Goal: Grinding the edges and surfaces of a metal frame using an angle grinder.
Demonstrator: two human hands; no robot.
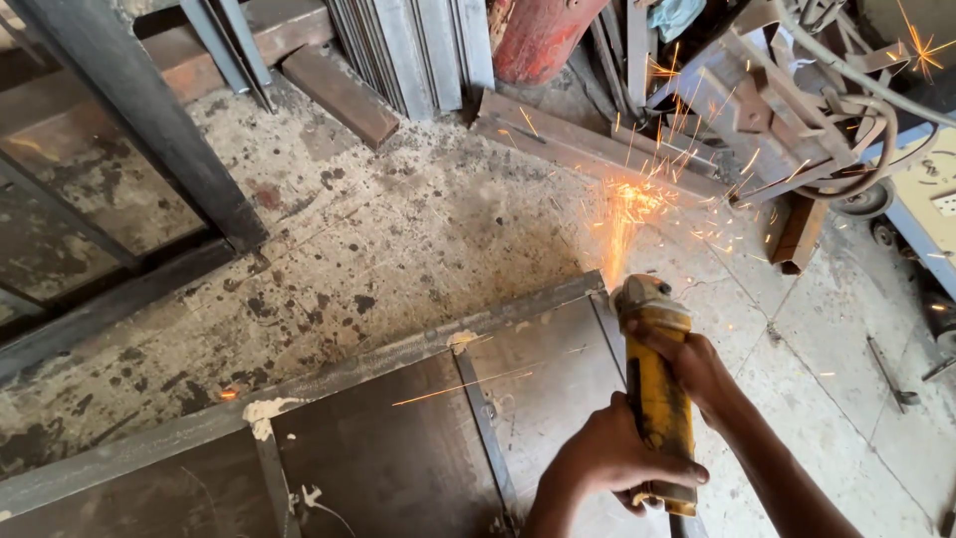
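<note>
Stained, gritty concrete floor (pixel 398 229) underfoot, speckled with dark spots, giving way to pale tiles (pixel 827 339) just right of the hands. Workshop clutter at the far edge: a red cylinder (pixel 543 35), a lean of grey metal strips (pixel 418 50), a rusty steel bar (pixel 344 95), an angle iron (pixel 588 144) flat on the floor, a tangle of scrap and hoses (pixel 797 110) far beyond the right fingers. Dark steel frame (pixel 129 130) standing well off to the left of the fingers. Flat on the floor beneath the hands, a metal frame (pixel 398 354) with dull sheet panels and thin cross bars, white weld marks at the joints. Yellow angle grinder (pixel 657 384) gripped in both hands above the frame's far right corner. Left hand (pixel 607 458) wrapped tight round the rear of the body, fingers (pixel 667 470) curled closed over the yellow casing. Right hand (pixel 697 364) clamped on the side nearer the head, just ahead of the left fingers, thumb across the top. Long axis running almost straight away from the body, tail near the bottom edge of view, head pointing forward, touching the frame's corner. Orange sparks (pixel 632 204) streaming from just past the fingertips, away toward the scrap pile.
</note>
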